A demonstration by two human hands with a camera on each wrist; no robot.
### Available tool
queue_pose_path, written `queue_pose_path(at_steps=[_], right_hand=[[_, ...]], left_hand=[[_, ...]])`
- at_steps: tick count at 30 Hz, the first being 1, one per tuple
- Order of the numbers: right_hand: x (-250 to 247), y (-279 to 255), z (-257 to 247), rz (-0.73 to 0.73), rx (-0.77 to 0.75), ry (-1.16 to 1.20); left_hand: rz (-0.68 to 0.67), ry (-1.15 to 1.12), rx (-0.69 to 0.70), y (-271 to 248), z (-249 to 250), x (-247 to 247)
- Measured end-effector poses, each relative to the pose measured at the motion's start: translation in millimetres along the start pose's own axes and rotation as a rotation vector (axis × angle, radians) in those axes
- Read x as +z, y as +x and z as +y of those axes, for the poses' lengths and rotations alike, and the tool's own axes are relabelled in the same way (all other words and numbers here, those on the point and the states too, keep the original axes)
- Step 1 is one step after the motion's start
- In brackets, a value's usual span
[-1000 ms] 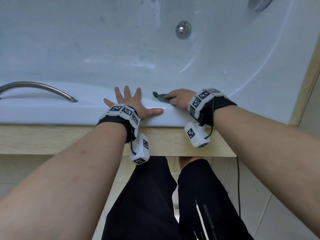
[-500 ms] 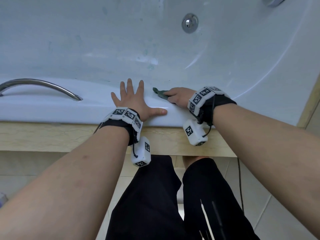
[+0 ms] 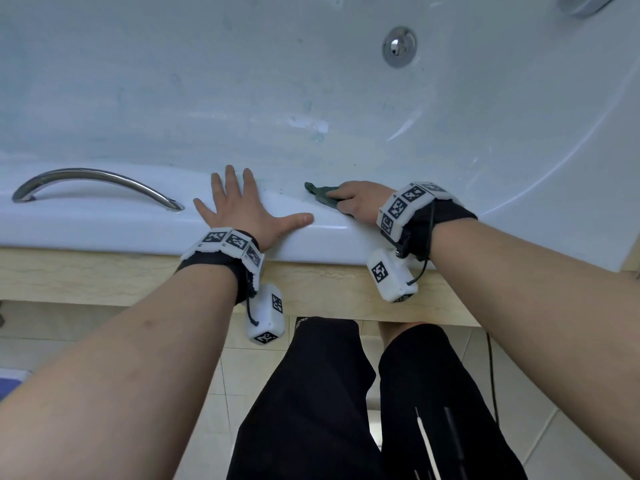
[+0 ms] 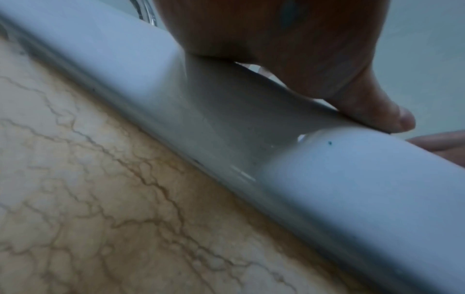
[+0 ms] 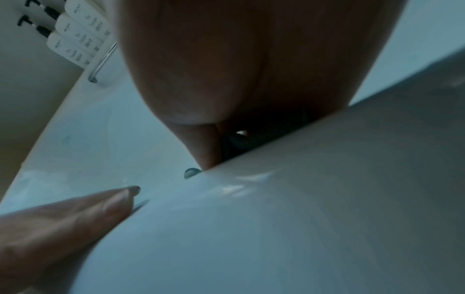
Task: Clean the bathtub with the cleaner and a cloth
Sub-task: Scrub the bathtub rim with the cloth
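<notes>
Cloth (image 3: 323, 195) under curled right hand (image 3: 360, 200)

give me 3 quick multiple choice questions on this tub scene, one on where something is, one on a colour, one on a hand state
1. Where is the cloth?
A. on the floor
B. under the right hand on the tub rim
C. hung on the grab bar

2. What colour is the cloth?
A. dark green
B. yellow
C. white

3. How is the left hand?
A. gripping the bar
B. clenched in the air
C. flat, fingers spread on the rim

Answers: 1 B, the cloth pokes out from beneath the right hand; 2 A, it looks dark green; 3 C, the palm lies flat on the rim.
</notes>
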State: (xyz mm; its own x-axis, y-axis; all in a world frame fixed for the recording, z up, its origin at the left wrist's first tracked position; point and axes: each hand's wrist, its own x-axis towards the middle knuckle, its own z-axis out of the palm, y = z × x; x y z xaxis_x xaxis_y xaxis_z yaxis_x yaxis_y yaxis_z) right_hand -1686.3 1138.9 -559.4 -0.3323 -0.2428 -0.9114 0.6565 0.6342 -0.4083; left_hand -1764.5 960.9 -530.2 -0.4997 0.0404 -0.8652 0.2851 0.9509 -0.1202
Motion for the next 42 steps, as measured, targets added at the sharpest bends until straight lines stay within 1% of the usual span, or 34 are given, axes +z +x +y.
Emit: queue_pose_path(at_steps=[2, 6, 8, 10, 11, 15, 17, 19, 21, 23, 25, 26, 28, 30, 32, 33, 36, 38, 42], right_hand=[[0.0, -5.9, 11.4, -0.003, 0.017, 0.031], [-5.1, -8.8, 35.1, -0.027, 0.173, -0.036], [-6.9, -4.8, 34.1, -0.014, 0.195, -0.032], [-6.0, 1.5, 23.8, -0.002, 0.164, -0.013], [-5.9, 5.3, 16.1, -0.024, 0.137, -0.011], [-5.2, 13.9, -10.4, -0.047, -0.002, 0.001], [-5.8, 10.5, -9.3, -0.033, -0.034, 0.032], [-4.5, 4.5, 2.5, -0.021, -0.03, 0.064], [-6.3, -2.5, 17.0, -0.011, 0.04, 0.051], [-9.4, -4.7, 29.6, -0.03, 0.156, -0.012], [-12.5, -3.0, 32.1, -0.05, 0.257, -0.033], [-12.6, -2.3, 29.8, -0.035, 0.269, -0.031], [-7.5, 0.7, 21.5, -0.001, 0.212, -0.012], [0.9, 2.9, 10.4, 0.043, 0.111, 0.052], [6.2, 3.5, 1.0, 0.014, 0.003, 0.05], [8.7, 4.1, 0.8, 0.019, -0.023, 0.063], [11.2, -4.4, 8.0, 0.056, -0.017, 0.123], [11.5, -11.2, 18.5, 0.051, 0.006, 0.076], [6.0, -16.2, 36.6, 0.027, 0.181, -0.023]], left_hand=[[-0.03, 0.005, -0.022, 2.6, 0.3, -2.4], [-0.093, -0.02, -0.084, 6.5, 6.6, -6.8], [-0.099, -0.029, -0.104, 8.3, 6.5, -7.7], [-0.096, -0.035, -0.102, 9.2, 6.8, -7.9], [-0.097, -0.038, -0.099, 9.3, 7.2, -8.1], [-0.097, -0.039, -0.094, 9.5, 8.1, -8.3], [-0.096, -0.034, -0.097, 9.3, 8.4, -8.3], [-0.102, -0.036, -0.101, 9.0, 8.6, -8.9], [-0.108, -0.04, -0.1, 8.6, 8.7, -10.3], [-0.107, -0.042, -0.095, 8.0, 8.7, -11.0], [-0.105, -0.046, -0.093, 7.7, 8.5, -10.6], [-0.103, -0.049, -0.093, 7.4, 9.1, -10.4], [-0.096, -0.05, -0.094, 7.2, 9.0, -10.7], [-0.097, -0.05, -0.097, 7.3, 9.2, -11.2], [-0.097, -0.055, -0.099, 7.5, 9.5, -11.1], [-0.095, -0.055, -0.1, 7.1, 9.7, -11.0], [-0.085, -0.053, -0.099, 5.4, 10.4, -9.8], [-0.078, -0.058, -0.1, 5.0, 10.4, -9.1], [-0.074, -0.064, -0.101, 4.9, 12.5, -7.7]])
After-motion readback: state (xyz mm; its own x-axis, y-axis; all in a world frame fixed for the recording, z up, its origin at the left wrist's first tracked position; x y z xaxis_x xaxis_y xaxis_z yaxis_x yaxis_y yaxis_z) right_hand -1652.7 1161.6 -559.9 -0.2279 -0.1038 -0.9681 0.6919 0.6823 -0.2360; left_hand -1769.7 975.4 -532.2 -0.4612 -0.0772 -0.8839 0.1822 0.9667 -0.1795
